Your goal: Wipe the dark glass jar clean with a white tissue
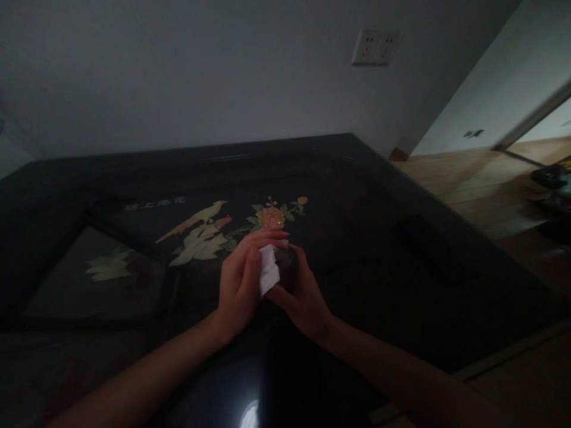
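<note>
While the bird inlay [198, 241] lies toward the far edge of the desk [357, 339], left hand [238, 282] holds white tissue [269, 271] against a dark rounded object [288, 264], midway between left and right edges; right hand [308, 303] wraps its other side; dark flat item [432, 246] near right edge.
</note>
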A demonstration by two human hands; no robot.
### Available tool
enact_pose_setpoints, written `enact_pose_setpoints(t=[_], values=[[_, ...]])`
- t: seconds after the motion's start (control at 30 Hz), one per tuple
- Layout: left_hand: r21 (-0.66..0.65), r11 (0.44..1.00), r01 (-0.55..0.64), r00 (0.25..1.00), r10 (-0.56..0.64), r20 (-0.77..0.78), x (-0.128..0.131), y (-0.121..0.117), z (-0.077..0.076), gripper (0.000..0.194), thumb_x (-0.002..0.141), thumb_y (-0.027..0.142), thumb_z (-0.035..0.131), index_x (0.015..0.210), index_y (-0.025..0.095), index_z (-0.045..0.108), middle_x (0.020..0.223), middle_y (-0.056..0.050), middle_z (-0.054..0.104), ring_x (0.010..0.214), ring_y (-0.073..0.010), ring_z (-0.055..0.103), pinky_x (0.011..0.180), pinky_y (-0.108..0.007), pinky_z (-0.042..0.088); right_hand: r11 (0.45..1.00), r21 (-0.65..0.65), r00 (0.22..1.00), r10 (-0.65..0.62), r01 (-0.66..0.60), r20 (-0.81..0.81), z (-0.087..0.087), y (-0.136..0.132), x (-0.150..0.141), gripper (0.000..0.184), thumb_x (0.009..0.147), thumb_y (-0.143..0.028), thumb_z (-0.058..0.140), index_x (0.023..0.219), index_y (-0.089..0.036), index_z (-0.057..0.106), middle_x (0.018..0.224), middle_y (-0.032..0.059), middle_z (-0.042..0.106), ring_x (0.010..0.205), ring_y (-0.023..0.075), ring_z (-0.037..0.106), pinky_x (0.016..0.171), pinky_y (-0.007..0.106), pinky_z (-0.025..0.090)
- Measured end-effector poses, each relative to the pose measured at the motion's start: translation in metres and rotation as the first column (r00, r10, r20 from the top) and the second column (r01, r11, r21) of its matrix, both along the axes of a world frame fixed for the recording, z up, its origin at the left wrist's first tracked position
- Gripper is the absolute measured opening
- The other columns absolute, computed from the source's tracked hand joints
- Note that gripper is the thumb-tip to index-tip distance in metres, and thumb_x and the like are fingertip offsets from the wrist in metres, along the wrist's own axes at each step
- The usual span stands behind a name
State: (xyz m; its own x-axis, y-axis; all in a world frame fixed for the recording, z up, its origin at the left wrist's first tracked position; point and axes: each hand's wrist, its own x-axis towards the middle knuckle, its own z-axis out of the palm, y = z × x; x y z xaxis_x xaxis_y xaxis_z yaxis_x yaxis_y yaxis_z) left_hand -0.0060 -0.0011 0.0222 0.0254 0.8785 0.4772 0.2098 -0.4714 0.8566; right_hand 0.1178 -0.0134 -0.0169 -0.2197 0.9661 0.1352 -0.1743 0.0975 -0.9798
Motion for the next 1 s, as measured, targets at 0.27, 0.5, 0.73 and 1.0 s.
enact_pose_setpoints(t=[0.27, 0.5, 0.73, 1.0], values=[[-0.48, 0.864, 0.154, 0.901, 0.076, 0.426, 0.004, 0.012, 0.001, 0.037, 0.083, 0.042, 0.041, 0.075, 0.018, 0.069, 0.085, -0.008, 0.074, 0.098, -0.0267, 0.066, 0.087, -0.039, 0.053, 0.997, 0.074, 0.997, 0.0, -0.006, 0.084, 0.008, -0.004, 0.003, 0.08, 0.063, -0.052, 0.08, 0.126, -0.024, 0.04, 0.121, 0.0112, 0.059, 0.112, 0.0266, 0.058, 0.096, 0.042, 0.048], [-0.466, 0.877, 0.114, 0.936, 0.063, 0.347, 0.003, 0.012, -0.001, 0.041, 0.085, 0.047, 0.042, 0.081, 0.018, 0.071, 0.094, -0.009, 0.074, 0.102, -0.0274, 0.065, 0.09, -0.039, 0.052, 0.999, 0.013, 0.998, 0.036, -0.035, -0.054, 0.005, -0.001, -0.001, 0.075, 0.066, -0.059, 0.075, 0.124, -0.025, 0.041, 0.118, 0.0096, 0.06, 0.108, 0.0251, 0.061, 0.092, 0.04, 0.05], [0.129, 0.99, 0.051, 0.992, -0.035, -0.12, -0.004, 0.004, -0.003, 0.045, 0.095, 0.046, 0.034, 0.098, 0.019, 0.07, 0.113, -0.01, 0.07, 0.12, -0.0257, 0.056, 0.107, -0.046, 0.038, 0.999, -0.048, 0.997, -0.029, 0.025, -0.077, -0.001, -0.003, -0.005, 0.061, 0.072, -0.059, 0.07, 0.116, -0.024, 0.044, 0.107, 0.0063, 0.063, 0.096, 0.0209, 0.062, 0.083, 0.034, 0.052], [-0.101, 0.994, 0.046, 0.992, -0.034, 0.118, -0.004, 0.012, -0.014, 0.04, 0.092, 0.037, 0.037, 0.086, 0.018, 0.07, 0.105, -0.01, 0.072, 0.109, -0.0271, 0.062, 0.102, -0.043, 0.044, 0.997, -0.076, 0.998, -0.024, 0.019, -0.063, 0.003, -0.007, -0.005, 0.066, 0.068, -0.054, 0.075, 0.118, -0.025, 0.043, 0.113, 0.0077, 0.063, 0.101, 0.0228, 0.062, 0.087, 0.037, 0.052]])
